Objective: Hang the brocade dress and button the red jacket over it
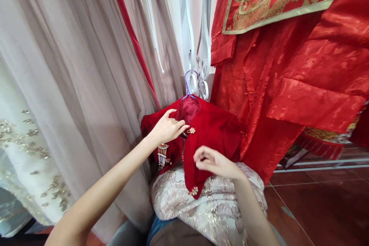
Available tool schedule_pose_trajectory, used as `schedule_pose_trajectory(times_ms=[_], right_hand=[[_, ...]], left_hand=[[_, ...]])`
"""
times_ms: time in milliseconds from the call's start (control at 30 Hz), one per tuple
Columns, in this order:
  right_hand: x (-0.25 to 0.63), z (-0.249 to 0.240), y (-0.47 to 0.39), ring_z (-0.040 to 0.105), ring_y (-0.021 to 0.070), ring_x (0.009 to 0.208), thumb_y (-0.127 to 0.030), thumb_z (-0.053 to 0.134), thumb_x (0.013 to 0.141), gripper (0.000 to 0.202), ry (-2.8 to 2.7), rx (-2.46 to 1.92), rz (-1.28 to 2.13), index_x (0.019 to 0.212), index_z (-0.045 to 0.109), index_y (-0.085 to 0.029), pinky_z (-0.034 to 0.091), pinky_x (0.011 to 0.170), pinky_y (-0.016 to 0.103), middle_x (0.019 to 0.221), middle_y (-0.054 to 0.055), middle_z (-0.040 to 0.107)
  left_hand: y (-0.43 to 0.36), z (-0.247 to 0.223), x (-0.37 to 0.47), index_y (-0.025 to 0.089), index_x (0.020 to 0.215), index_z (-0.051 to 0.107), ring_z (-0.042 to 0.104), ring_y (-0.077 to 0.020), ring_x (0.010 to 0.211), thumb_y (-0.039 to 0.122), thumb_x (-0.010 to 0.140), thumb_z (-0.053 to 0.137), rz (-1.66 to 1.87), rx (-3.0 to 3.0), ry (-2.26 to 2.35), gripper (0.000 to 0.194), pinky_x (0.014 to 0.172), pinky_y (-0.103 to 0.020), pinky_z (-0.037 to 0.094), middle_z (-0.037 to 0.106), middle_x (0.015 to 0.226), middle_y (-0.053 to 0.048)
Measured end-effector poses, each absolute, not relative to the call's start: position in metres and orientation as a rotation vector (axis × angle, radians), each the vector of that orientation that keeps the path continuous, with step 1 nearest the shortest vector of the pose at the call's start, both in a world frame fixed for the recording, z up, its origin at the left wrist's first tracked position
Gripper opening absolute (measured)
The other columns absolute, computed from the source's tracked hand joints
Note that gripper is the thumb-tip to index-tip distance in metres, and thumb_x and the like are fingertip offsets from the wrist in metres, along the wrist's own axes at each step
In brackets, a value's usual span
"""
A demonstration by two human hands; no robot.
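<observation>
A short red velvet jacket (213,128) hangs on a purple hanger (187,80), its front partly parted. Pearl-and-gold flower buttons (192,130) sit on its front edge, and a beaded tassel ornament (162,153) hangs on its left side. My left hand (168,127) is at the neckline, thumb and index fingertip closed on the jacket's edge beside the top button; another finger sticks out. Over the lower front of the jacket is my right hand (210,160), fingers curled and blurred; whether they grip cloth cannot be made out.
Pale floral brocade fabric (210,203) lies across my lap under the jacket. Grey-pink curtains (86,65) hang at left, beside a sequined white garment (34,153). A white scrolled metal stand (204,46) is behind the hanger. Red satin robes (288,69) hang at right above a tiled floor (317,207).
</observation>
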State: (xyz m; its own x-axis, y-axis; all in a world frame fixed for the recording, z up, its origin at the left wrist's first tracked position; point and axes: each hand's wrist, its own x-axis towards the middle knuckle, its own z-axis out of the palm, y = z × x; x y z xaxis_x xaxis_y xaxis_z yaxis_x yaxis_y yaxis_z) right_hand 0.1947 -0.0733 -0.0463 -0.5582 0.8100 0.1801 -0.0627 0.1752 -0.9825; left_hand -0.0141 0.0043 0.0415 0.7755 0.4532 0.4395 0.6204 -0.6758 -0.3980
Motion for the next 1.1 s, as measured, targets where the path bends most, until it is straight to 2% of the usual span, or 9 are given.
schedule_pose_trajectory(times_ms=[100, 167, 267, 367, 500, 700, 867, 967, 1100], right_hand=[[0.158, -0.026, -0.047, 0.058, 0.02, 0.108, -0.054, 0.063, 0.078, 0.044, -1.36, -0.672, 1.29, 0.106, 0.056, -0.022, 0.048, 0.093, 0.038, 0.115, 0.008, 0.061], [0.129, -0.022, -0.034, 0.045, 0.0247, 0.129, -0.061, 0.058, 0.077, 0.064, -1.286, -0.739, 1.247, 0.125, 0.048, -0.02, 0.038, 0.106, 0.042, 0.137, 0.014, 0.048], [0.1, -0.033, -0.034, 0.015, 0.0309, 0.144, -0.063, 0.053, 0.078, 0.091, -1.292, -1.049, 0.936, 0.145, 0.024, -0.009, 0.022, 0.114, 0.048, 0.154, 0.021, 0.019], [0.105, -0.054, -0.047, -0.003, 0.0302, 0.145, -0.059, 0.048, 0.084, 0.094, -1.363, -1.202, 0.541, 0.149, 0.005, -0.007, 0.012, 0.115, 0.052, 0.157, 0.02, 0.001], [0.144, -0.069, -0.051, -0.004, 0.0315, 0.144, -0.055, 0.042, 0.088, 0.091, -1.394, -1.33, 0.327, 0.148, 0.0, -0.003, 0.01, 0.115, 0.054, 0.156, 0.023, -0.001], [0.204, -0.057, -0.015, 0.006, 0.0367, 0.143, -0.06, 0.041, 0.086, 0.089, -1.38, -1.423, 0.143, 0.147, 0.008, -0.004, 0.016, 0.112, 0.058, 0.152, 0.028, 0.012], [0.237, -0.047, 0.021, 0.014, 0.0403, 0.14, -0.065, 0.04, 0.083, 0.091, -1.435, -1.479, -0.057, 0.144, 0.016, -0.001, 0.019, 0.108, 0.061, 0.148, 0.031, 0.021], [0.251, -0.036, 0.036, 0.016, 0.0402, 0.14, -0.067, 0.045, 0.079, 0.096, -1.463, -1.522, -0.079, 0.143, 0.019, -0.001, 0.018, 0.109, 0.059, 0.148, 0.031, 0.022], [0.268, -0.017, 0.05, 0.022, 0.0423, 0.137, -0.068, 0.062, 0.066, 0.107, -1.487, -1.538, -0.122, 0.139, 0.028, 0.002, 0.021, 0.109, 0.056, 0.145, 0.032, 0.029]], left_hand=[[0.002, 0.032, -0.022, 0.013, 0.095, 0.065, 0.063, -0.0217, 0.074, 0.03, 0.09, 0.045, -0.528, -2.217, -1.034, 0.026, 0.096, -0.045, 0.037, 0.067, 0.072, -0.009], [0.002, 0.018, -0.025, 0.011, 0.115, 0.058, 0.061, -0.0268, 0.089, 0.021, 0.085, 0.047, -0.694, -2.057, -1.214, 0.033, 0.093, -0.047, 0.037, 0.066, 0.093, -0.016], [0.002, -0.011, -0.028, 0.01, 0.128, 0.046, 0.051, -0.0303, 0.112, 0.01, 0.08, 0.043, -0.969, -1.882, -1.387, 0.048, 0.098, -0.051, 0.034, 0.054, 0.119, -0.022], [0.001, -0.042, -0.028, 0.007, 0.133, 0.035, 0.031, -0.0325, 0.133, 0.007, 0.075, 0.045, -1.229, -1.705, -1.518, 0.059, 0.108, -0.058, 0.02, 0.037, 0.136, -0.025], [0.001, -0.068, -0.029, 0.008, 0.136, 0.021, 0.013, -0.0355, 0.141, 0.013, 0.07, 0.057, -1.439, -1.644, -1.572, 0.075, 0.11, -0.061, 0.016, 0.018, 0.145, -0.029], [0.007, -0.059, -0.037, 0.015, 0.138, 0.02, 0.016, -0.0313, 0.143, 0.017, 0.072, 0.062, -1.562, -1.7, -1.454, 0.078, 0.112, -0.053, 0.023, 0.017, 0.15, -0.026], [0.008, -0.032, -0.06, 0.019, 0.129, 0.046, 0.042, -0.025, 0.131, 0.009, 0.073, 0.053, -1.576, -1.752, -1.47, 0.057, 0.109, -0.04, 0.034, 0.048, 0.138, -0.014], [0.011, -0.008, -0.081, 0.021, 0.105, 0.063, 0.065, -0.023, 0.097, 0.01, 0.072, 0.048, -1.573, -1.8, -1.646, 0.038, 0.086, -0.032, 0.048, 0.07, 0.101, -0.008], [0.033, 0.027, -0.106, 0.018, 0.061, 0.057, 0.061, -0.0213, 0.064, 0.013, 0.063, 0.047, -1.567, -1.776, -1.968, 0.012, 0.061, -0.026, 0.044, 0.058, 0.054, -0.003]])
